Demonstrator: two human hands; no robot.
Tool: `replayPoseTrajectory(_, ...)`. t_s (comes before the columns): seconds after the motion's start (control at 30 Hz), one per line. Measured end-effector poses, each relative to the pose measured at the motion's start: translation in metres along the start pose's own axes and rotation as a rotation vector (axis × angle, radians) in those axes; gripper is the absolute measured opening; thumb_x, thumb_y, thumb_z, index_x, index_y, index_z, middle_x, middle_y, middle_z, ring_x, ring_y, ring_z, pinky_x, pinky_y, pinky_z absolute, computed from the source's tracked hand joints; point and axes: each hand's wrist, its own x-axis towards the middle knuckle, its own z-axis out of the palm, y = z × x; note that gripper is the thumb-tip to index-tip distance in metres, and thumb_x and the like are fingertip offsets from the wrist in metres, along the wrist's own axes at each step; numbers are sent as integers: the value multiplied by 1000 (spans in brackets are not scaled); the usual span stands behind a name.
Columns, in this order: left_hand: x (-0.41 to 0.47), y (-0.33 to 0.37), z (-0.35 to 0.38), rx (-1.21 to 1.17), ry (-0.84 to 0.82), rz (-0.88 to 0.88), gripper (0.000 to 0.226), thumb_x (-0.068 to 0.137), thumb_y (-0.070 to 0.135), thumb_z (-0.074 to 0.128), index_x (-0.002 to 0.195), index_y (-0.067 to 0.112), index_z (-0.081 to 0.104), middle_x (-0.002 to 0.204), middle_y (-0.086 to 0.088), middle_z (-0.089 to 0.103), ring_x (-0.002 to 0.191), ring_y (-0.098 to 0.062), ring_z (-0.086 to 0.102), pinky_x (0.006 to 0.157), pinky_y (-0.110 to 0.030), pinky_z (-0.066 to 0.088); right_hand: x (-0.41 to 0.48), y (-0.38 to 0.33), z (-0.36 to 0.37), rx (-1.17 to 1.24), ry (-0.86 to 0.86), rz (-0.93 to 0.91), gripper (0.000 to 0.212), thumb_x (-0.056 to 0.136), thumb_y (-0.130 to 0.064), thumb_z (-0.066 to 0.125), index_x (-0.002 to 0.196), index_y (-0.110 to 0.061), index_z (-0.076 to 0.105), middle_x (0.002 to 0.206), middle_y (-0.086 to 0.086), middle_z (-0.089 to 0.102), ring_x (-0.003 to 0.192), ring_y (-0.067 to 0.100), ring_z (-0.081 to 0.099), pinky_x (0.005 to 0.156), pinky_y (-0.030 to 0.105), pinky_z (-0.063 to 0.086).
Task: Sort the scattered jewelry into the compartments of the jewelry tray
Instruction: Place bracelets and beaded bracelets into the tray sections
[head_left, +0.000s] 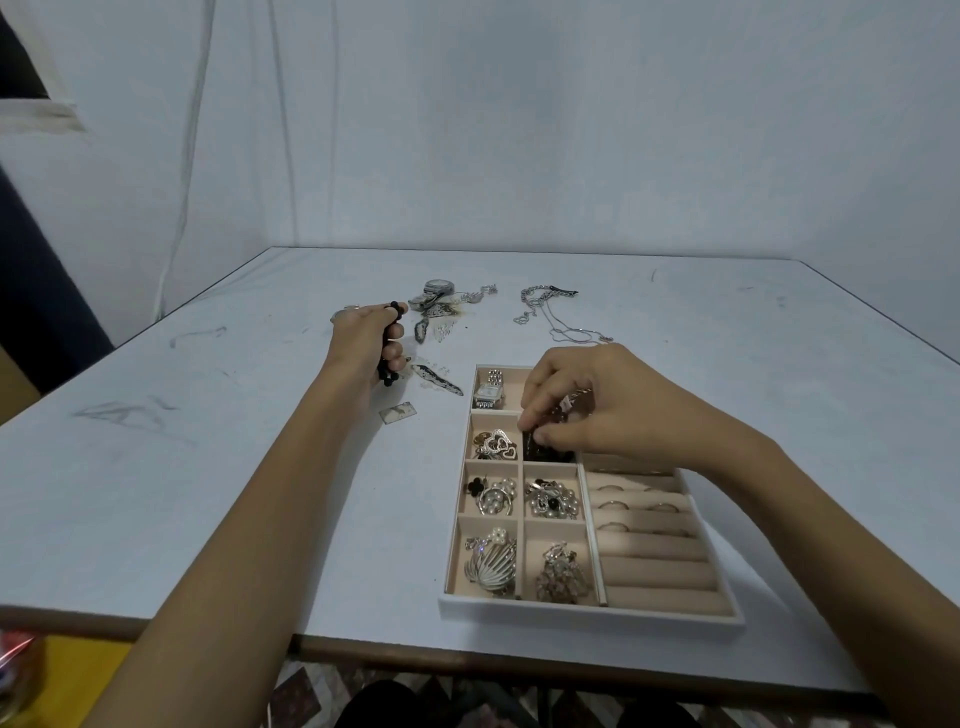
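Note:
The beige jewelry tray (592, 613) lies on the table at the front right, its small compartments filled with brooches, earrings and a silver watch (489, 394). Its right side has ring rolls (660, 558) with a few rings. My right hand (597, 400) hovers over the tray's upper middle and pinches a dark piece of jewelry (543, 449) at a compartment there. My left hand (366, 343) is curled round a black bead bracelet (390, 338), held just above the table left of the tray.
Loose jewelry lies behind the tray: a watch and ornaments (439, 296), silver chains (550, 312), a leaf-shaped piece (437, 379) and a small flat plate (397, 412). The white table (182, 493) ends in a front edge near my body.

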Motion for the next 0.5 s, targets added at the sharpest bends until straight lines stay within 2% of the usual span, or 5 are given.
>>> replayPoseTrajectory(0.2,-2,1,1,-13,-5,-9,23,100,8,37,87,11,56,65,0,38,36,-5,30,41,-18,26,2,3,0,-200,24,-53,9,76,-19,78,84,-18,77,88,-17,60,88,4,55,80,35,47)
replayPoseTrajectory(0.27,-2,1,1,-9,-7,-10,23,99,8,37,87,12,56,65,0,38,36,-5,29,41,-19,26,2,5,-2,-172,23,-24,20,75,-23,80,89,-10,74,77,-19,61,81,2,55,77,34,47)
replayPoseTrajectory(0.37,-1,0,2,-2,-7,-12,23,100,9,37,87,12,57,65,0,38,37,-5,29,42,-19,26,0,8,-2,-116,1,10,31,73,-26,82,90,-2,71,67,-22,61,67,-1,52,64,24,41)
replayPoseTrajectory(0.43,-1,0,2,-1,-5,-13,23,100,9,37,87,12,56,65,0,38,36,-5,29,42,-19,26,-2,8,-3,-78,-4,19,30,74,-30,80,88,-5,73,70,-19,63,65,1,52,64,27,42)
replayPoseTrajectory(0.5,-1,1,2,-2,-5,-12,24,100,8,37,86,12,56,65,0,37,36,-5,29,41,-19,25,-4,5,-6,-53,-8,20,19,78,-30,77,88,-14,78,79,-11,64,70,11,57,66,33,44)
